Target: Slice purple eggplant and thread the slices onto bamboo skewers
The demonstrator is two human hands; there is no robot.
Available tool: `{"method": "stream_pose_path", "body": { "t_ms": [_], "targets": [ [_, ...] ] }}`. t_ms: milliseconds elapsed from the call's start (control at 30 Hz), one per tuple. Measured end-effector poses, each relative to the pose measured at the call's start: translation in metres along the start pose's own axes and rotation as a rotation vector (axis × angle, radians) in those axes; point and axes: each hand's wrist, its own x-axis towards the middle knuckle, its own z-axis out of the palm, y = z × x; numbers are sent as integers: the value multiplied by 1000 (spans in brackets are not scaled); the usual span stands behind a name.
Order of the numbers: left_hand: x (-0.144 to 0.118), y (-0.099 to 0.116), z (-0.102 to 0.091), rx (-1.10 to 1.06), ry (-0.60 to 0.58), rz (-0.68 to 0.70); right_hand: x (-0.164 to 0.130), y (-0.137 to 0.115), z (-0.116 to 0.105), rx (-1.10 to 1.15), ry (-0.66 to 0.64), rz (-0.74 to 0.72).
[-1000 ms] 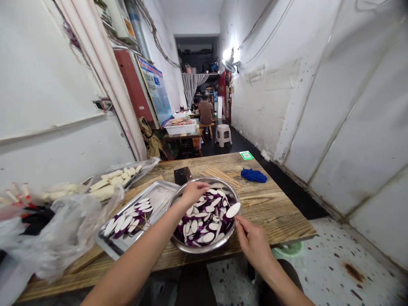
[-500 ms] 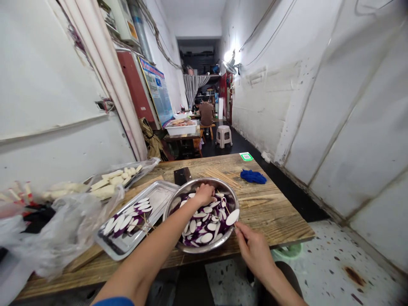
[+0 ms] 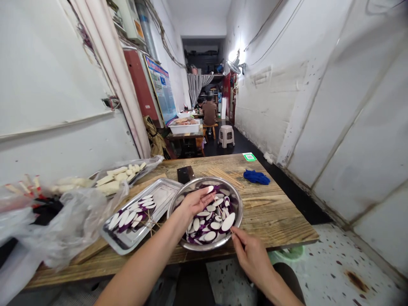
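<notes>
right hand [image 3: 251,255] nearest, at the table's near edge, pinched on a thin skewer [image 3: 232,230] with an eggplant slice [image 3: 228,222] on its tip, slice over the bowl's near-right rim. left hand [image 3: 195,200] reaching into the steel bowl [image 3: 237,203], palm up, fingers loosely curled around a slice [image 3: 210,189] at the fingertips; can't tell if gripped or just resting. hands apart, both over the bowl.

bowl full of cut eggplant [image 3: 207,223], white faces, purple skin. sits near the front edge of the wooden table [image 3: 274,212].

just left of the bowl, touching or nearly so: metal tray [image 3: 165,193] holding skewered eggplant slices [image 3: 130,216], laid in a row at its near-left end. clear plastic bags [image 3: 63,229] bunched up further left.

behind the tray: second bag-wrapped tray with pale cut pieces [image 3: 117,175]. dark flat object [image 3: 185,174] just behind the bowl. loose bamboo skewers [image 3: 223,173] spread on the table beyond the bowl, blue cloth [image 3: 256,177] to their right, green sticker [image 3: 249,157] at the far edge.

far end of the corridor: white tub [image 3: 185,127] on a low table, white stool [image 3: 225,135], seated person [image 3: 209,112] with back turned.
</notes>
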Motion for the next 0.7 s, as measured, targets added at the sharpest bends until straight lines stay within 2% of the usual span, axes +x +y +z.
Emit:
{"method": "stream_pose_path", "body": {
  "t_ms": [100,200,700],
  "targets": [
    [3,-4,-5,-55,39,7,1,1,3,-7,-12,11],
    [4,-6,-6,-66,20,14,3,2,3,-23,-22,16],
    [-14,-12,5,-40,-2,81,3,4,7,-36,0,15]
  ]
}}
